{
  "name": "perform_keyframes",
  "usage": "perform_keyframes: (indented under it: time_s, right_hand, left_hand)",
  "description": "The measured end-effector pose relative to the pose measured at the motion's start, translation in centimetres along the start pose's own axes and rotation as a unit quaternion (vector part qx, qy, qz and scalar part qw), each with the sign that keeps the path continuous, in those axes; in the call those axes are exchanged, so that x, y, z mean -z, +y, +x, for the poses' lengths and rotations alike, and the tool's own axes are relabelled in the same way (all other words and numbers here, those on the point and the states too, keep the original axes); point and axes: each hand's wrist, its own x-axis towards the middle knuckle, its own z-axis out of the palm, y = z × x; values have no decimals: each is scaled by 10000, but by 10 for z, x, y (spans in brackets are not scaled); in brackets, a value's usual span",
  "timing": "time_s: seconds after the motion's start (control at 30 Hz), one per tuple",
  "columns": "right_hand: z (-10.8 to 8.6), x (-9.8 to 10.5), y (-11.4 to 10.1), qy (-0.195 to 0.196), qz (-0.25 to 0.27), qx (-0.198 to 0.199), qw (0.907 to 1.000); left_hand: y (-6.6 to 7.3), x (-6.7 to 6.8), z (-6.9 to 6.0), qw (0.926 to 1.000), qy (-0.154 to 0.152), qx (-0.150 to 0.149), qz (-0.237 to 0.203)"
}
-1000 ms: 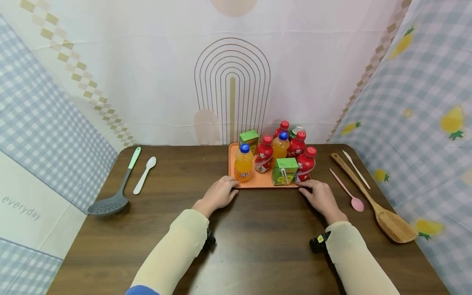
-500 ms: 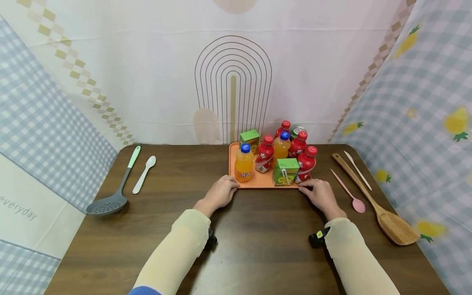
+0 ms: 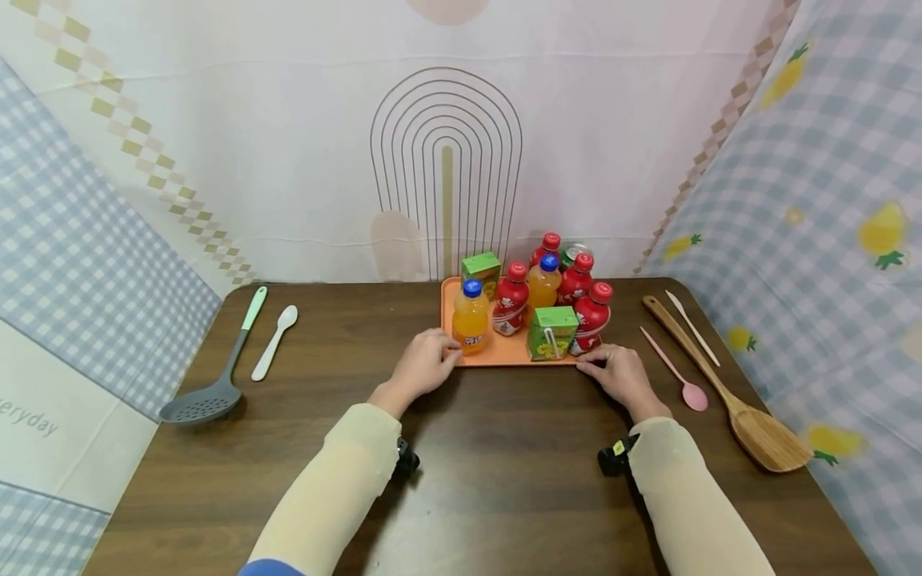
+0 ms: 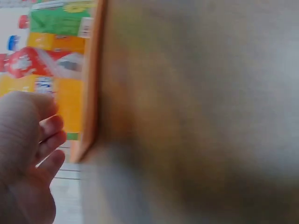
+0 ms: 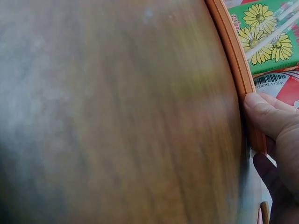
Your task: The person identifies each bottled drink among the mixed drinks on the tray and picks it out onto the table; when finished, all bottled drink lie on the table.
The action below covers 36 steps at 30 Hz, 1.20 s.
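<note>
An orange tray [image 3: 504, 352] stands at the back of the table, loaded with drinks. On it are two orange-drink bottles [image 3: 471, 320] with blue caps, several red bottles [image 3: 511, 302], two green drink cartons [image 3: 552, 334] and a can [image 3: 575, 254], partly hidden at the back. My left hand [image 3: 425, 364] is at the tray's front left corner, beside an orange-drink bottle; in the left wrist view its loosely bent fingers [image 4: 53, 140] appear apart from the rim. My right hand [image 3: 619, 374] pinches the front right corner, thumb on the rim in the right wrist view.
At the left lie a grey slotted turner [image 3: 204, 404] with a mint handle and a white spoon [image 3: 274, 344]. To the right are a pink spoon [image 3: 694, 395], a wooden spatula [image 3: 771, 440] and a thin white knife-shaped utensil [image 3: 693, 328]. A hanging cloth [image 3: 310, 160] backs the table.
My left hand has come slightly up and away from the tray's corner. The right hand keeps its hold; the tray stays in place while the head view shifts a little.
</note>
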Motion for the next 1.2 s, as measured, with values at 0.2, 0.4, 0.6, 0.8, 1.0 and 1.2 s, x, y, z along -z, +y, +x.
perform_keyframes:
  time_s: [0.2, 0.4, 0.6, 0.8, 1.0, 1.2]
  right_hand:
    - [0, -1, 1, -14, 14, 9, 10000]
    - [-1, 0, 2, 11, -6, -104, 9999]
    - [-1, 0, 0, -34, 0, -124, 9999]
    - [0, 0, -2, 41, -71, -53, 10000]
    - [-1, 1, -4, 32, -70, -86, 9999]
    - [-1, 2, -5, -27, -40, -64, 10000]
  left_hand:
    - [10, 29, 19, 9918, 996, 595, -534]
    - [22, 40, 40, 9870, 928, 541, -1198]
    - [23, 33, 52, 9826, 511, 796, -1597]
    - [20, 25, 54, 9784, 403, 941, -1795]
    - [18, 21, 51, 9777, 478, 812, -1879]
    - [18, 23, 48, 9775, 529, 771, -1893]
